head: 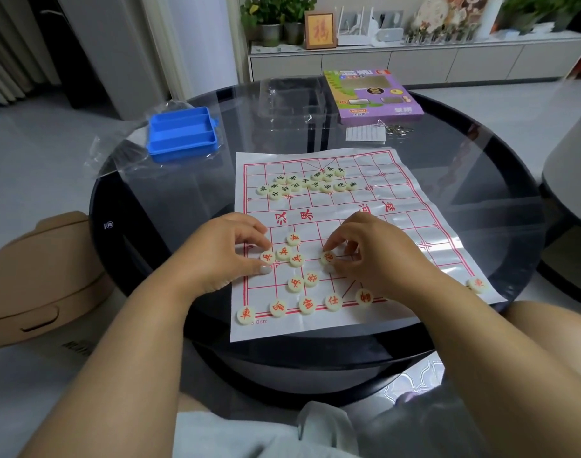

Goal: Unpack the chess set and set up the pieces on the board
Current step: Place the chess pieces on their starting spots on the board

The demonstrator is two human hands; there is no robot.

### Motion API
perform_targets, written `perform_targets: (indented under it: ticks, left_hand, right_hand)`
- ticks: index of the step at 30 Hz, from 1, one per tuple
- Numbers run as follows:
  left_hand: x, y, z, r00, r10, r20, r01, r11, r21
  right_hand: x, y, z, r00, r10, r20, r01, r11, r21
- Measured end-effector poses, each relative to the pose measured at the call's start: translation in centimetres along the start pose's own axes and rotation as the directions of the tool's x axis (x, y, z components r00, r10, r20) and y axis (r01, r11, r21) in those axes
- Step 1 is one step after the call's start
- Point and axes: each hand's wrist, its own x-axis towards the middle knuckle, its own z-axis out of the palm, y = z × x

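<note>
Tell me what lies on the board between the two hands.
In the head view, between the left hand and right hand lie three red-marked pieces on the paper board; each hand pinches a further piece.

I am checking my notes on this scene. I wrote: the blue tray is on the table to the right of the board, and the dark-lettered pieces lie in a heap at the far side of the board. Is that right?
Not quite. In the head view the blue tray is on the table to the left of the board, not the right. The dark-lettered pieces do lie in a heap at the far side of the board.
</note>
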Motion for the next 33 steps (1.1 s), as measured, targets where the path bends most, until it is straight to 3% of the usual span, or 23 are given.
perform_targets:
  ticks: [9, 17, 21, 28, 33]
  left_hand:
    - [0.0, 0.0, 0.1, 1.000, -0.002, -0.004, 0.002, 1.000, 0.005]
    - [0.1, 0.1, 0.0, 1.000, -0.014, 0.004, 0.014, 1.000, -0.028]
    - [0.3, 0.3, 0.1, 1.000, -0.018, 0.002, 0.018, 1.000, -0.020]
    - [0.2, 0.4, 0.1, 1.000, -0.031, -0.005, 0.030, 0.998, -0.051]
    - [0.3, 0.4, 0.0, 1.000, -0.028, -0.006, 0.028, 0.999, -0.047]
  right_hand:
    - [0.1, 0.7, -0.8, 1.000, 0.000, -0.019, 0.001, 0.998, 0.064]
    - [-0.2, 6.8, -6.2, 0.933, 0.228, -0.278, -0.178, 0.965, 0.192]
    - [-0.2, 7.7, -6.2, 0.937, 0.259, -0.236, -0.219, 0.959, 0.181]
    - [-0.4, 7.6, -6.1, 0.962, 0.273, 0.014, -0.272, 0.962, -0.031]
    - [-0.8, 7.3, -6.4, 0.952, 0.295, 0.081, -0.280, 0.948, -0.154]
